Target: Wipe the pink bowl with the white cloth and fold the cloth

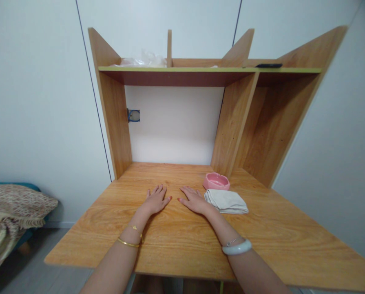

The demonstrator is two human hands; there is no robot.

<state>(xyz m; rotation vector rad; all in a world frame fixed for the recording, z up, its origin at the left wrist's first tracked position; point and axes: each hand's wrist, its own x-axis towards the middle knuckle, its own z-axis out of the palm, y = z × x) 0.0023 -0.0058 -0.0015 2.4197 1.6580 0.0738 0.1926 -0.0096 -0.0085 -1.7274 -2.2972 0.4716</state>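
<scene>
Both hands rest palm down on the wooden desk. My left hand lies flat with its fingers spread and holds nothing. Opposite it, my right hand is also flat, its thumb pointing toward the left one. Just right of my right hand is a folded light grey cloth, close to its fingers and wrist. Behind the cloth stands a pink ashtray with a faceted rim; nothing shows inside it.
A wooden hutch rises at the back of the desk. On its upper shelf lie a clear plastic bag and a flat black object. An open socket box shows in the wall. A patterned throw covers furniture at the left.
</scene>
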